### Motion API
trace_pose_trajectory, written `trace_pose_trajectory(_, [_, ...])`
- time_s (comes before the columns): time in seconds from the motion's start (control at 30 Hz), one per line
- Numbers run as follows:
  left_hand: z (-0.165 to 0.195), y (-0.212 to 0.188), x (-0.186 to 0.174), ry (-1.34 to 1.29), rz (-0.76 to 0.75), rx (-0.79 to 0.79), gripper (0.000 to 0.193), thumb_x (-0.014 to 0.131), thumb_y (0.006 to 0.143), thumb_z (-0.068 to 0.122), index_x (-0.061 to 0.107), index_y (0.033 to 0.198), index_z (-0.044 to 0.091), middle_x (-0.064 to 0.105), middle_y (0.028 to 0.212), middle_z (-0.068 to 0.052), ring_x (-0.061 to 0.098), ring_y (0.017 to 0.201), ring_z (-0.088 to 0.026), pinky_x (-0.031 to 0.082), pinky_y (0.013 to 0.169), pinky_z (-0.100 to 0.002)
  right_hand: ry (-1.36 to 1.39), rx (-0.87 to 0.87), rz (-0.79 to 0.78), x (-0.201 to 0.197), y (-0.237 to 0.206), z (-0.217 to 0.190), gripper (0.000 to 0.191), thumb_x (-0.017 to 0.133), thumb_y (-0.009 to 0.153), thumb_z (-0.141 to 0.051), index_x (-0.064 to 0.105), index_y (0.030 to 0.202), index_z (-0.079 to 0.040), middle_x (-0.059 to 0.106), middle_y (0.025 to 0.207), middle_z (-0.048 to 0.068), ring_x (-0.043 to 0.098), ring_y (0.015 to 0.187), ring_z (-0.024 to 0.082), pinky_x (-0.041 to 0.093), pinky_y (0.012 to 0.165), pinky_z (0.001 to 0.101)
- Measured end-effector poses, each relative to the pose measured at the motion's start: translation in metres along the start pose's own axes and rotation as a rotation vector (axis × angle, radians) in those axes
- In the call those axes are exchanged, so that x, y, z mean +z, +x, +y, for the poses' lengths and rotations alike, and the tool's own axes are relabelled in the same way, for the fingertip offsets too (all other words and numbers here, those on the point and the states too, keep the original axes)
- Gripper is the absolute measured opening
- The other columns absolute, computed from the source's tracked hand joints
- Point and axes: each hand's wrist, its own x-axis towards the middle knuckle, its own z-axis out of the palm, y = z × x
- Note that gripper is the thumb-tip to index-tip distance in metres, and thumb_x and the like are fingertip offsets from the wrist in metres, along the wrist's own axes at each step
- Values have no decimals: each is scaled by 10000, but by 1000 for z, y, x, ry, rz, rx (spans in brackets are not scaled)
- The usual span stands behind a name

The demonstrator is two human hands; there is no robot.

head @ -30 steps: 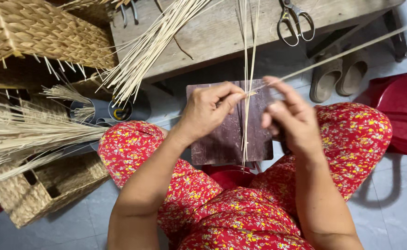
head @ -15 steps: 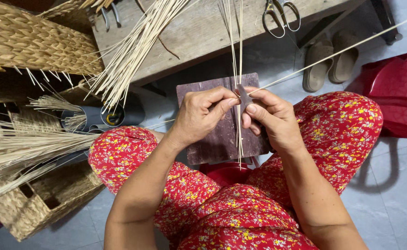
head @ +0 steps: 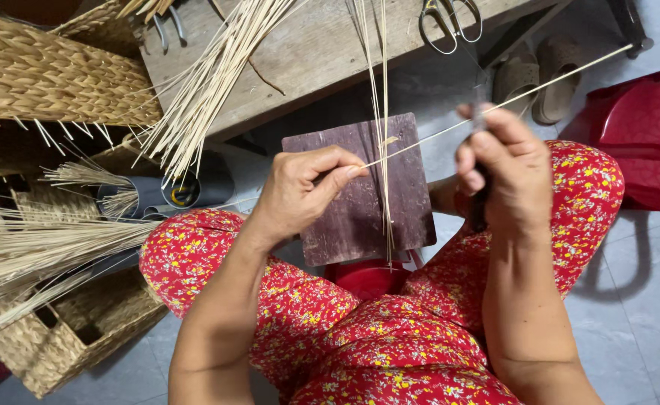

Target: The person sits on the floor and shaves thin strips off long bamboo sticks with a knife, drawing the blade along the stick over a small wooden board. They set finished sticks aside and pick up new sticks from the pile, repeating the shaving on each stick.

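Observation:
My left hand pinches the near end of a long thin pale reed strip over a dark wooden board that rests on my knees. My right hand is closed around a dark-handled tool, likely a small knife, pressed against the same strip, which runs on to the upper right. A few loose strips hang straight down across the board. My legs are covered in red flowered cloth.
A wooden bench ahead carries scissors and a fan of reed strips. Woven baskets and reed bundles crowd the left. Sandals and a red plastic stool sit at the right.
My hands have drawn apart: the right one moved right and up along the strip with the tool, while the left stayed over the board holding the strip's end.

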Motion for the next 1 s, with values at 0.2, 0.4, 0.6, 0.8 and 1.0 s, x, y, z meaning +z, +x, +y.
trace_pose_trajectory(0.2, [-1,-6,-23,17,5,-157,115,701,1001,132,770,1031,45,696,756,-24,599,636,-41,482,570,-227,160,-234,140,-52,6,-28,206,578,1226,-83,540,1418,-18,619,784,67,476,538,99,357,481,219])
trace_pose_trajectory(0.4, [-5,2,-12,-21,94,-157,127,683,1019,157,760,1039,57,702,775,0,622,660,-24,505,586,-216,79,-335,78,-39,-3,-30,324,564,1178,-92,523,1495,-44,620,742,60,468,499,83,366,463,215])
trace_pose_trajectory(0.6, [-2,11,20,-6,51,-174,138,691,1010,167,747,1054,48,701,732,-13,647,656,-36,519,587,-236,-120,90,-268,27,-9,17,492,584,1034,-82,498,1515,-17,660,816,50,533,629,53,432,562,193])
trace_pose_trajectory(0.8, [0,11,18,-32,12,-125,127,680,1017,148,741,1062,46,728,792,-21,665,667,-43,526,592,-242,-56,115,-259,35,-4,28,359,575,1052,-66,578,1400,24,668,858,73,552,663,73,430,565,197])
trace_pose_trajectory(1.0, [0,5,6,-36,-12,-147,112,683,1006,131,753,1044,53,712,760,-11,635,641,-36,507,570,-230,20,132,-147,25,-3,19,337,614,1034,-74,624,1357,21,650,803,77,513,604,82,414,540,205])
